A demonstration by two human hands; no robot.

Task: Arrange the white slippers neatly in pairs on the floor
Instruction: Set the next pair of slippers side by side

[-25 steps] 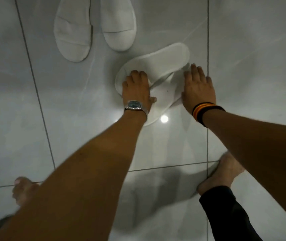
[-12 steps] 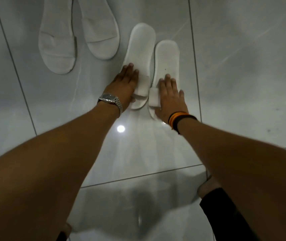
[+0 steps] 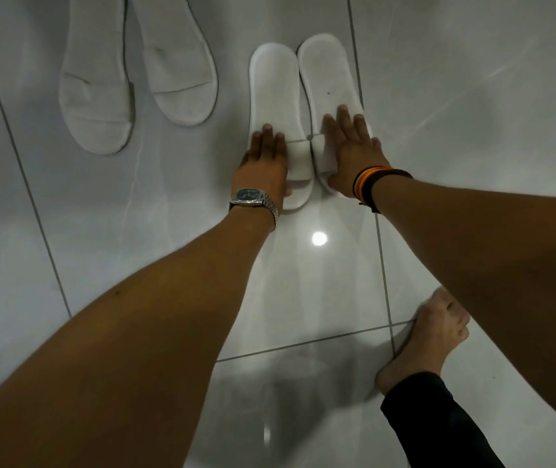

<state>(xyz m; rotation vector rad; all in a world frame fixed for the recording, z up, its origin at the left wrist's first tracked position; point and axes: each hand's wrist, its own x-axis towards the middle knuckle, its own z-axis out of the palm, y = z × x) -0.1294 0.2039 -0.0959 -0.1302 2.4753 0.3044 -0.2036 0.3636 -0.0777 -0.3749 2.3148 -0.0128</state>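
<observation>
Two white slippers lie side by side on the glossy grey tile floor, heels pointing away from me. My left hand (image 3: 263, 163), with a metal watch on the wrist, presses flat on the strap of the left slipper (image 3: 273, 86), thumb at its toe edge. My right hand (image 3: 351, 153), with striped wristbands, lies flat over the strap of the right slipper (image 3: 327, 72). The two slippers almost touch along their length. A second pair of white slippers (image 3: 96, 106) (image 3: 178, 69) lies at the upper left, side by side and slightly angled.
My bare right foot (image 3: 428, 336) stands on the tiles at the lower right, with a black trouser leg (image 3: 432, 420) below it. A ceiling light reflects off the floor (image 3: 318, 238) just in front of the slippers. Dark grout lines cross the floor.
The two slippers were crossed over each other; my hands have turned them parallel and slid them together. The view has shifted and my right foot is back in sight.
</observation>
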